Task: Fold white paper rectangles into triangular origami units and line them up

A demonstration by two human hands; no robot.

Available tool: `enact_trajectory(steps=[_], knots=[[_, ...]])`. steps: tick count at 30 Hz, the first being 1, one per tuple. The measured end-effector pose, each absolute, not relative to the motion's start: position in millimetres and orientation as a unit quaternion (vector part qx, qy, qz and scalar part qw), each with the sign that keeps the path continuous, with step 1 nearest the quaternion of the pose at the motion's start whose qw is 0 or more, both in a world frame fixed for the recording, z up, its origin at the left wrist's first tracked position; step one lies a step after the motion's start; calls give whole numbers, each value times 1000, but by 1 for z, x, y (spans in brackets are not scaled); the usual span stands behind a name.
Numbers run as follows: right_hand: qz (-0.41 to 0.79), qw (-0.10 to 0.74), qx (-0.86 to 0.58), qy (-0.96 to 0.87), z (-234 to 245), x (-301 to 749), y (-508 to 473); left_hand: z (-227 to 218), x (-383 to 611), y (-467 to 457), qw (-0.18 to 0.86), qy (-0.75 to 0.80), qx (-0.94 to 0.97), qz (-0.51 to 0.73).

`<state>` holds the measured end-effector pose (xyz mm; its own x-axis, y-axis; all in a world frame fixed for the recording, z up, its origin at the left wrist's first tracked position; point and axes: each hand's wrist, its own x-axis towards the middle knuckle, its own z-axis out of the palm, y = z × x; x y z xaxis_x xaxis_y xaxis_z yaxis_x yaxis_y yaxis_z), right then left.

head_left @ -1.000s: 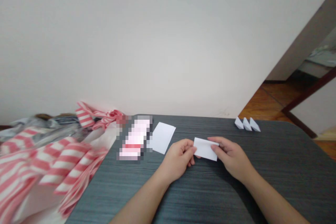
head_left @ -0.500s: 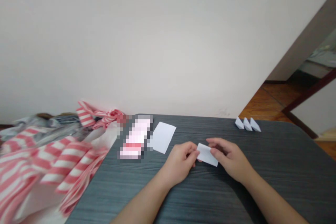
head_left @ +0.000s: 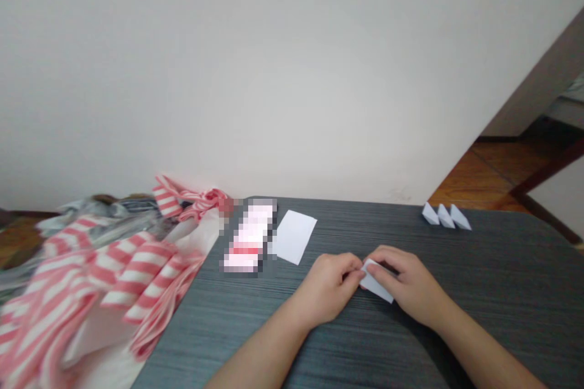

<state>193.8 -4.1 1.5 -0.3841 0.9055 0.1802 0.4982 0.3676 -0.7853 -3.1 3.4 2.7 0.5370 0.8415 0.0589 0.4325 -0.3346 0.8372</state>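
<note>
A small white piece of paper (head_left: 378, 287) is held between both hands just above the dark table. My left hand (head_left: 331, 285) pinches its left corner between thumb and fingers. My right hand (head_left: 407, 282) grips it from the right, thumb on the facing side and fingers behind, covering part of it. Several white paper sheets (head_left: 295, 237) seem to lie stacked to the left, past my left hand. Toward the right back edge, three small folded paper pieces (head_left: 446, 216) stand in a row.
A pixelated pink and white rectangular object (head_left: 250, 236) lies left of the sheets. The dark wood-grain table (head_left: 255, 310) meets a pale wall (head_left: 292, 73) at its back. Beyond its left edge are heaped red-and-white striped cloths (head_left: 137, 273).
My hands have drawn closer together on the paper, and it now shows as a narrower, more tilted shape. The whole view has shifted, so everything sits slightly further right.
</note>
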Motion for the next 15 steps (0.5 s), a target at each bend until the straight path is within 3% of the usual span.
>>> enact_trajectory(steps=[15], knots=[[328, 330, -469, -751, -3, 197, -4, -1, 1, 4, 414, 400, 774, 264]])
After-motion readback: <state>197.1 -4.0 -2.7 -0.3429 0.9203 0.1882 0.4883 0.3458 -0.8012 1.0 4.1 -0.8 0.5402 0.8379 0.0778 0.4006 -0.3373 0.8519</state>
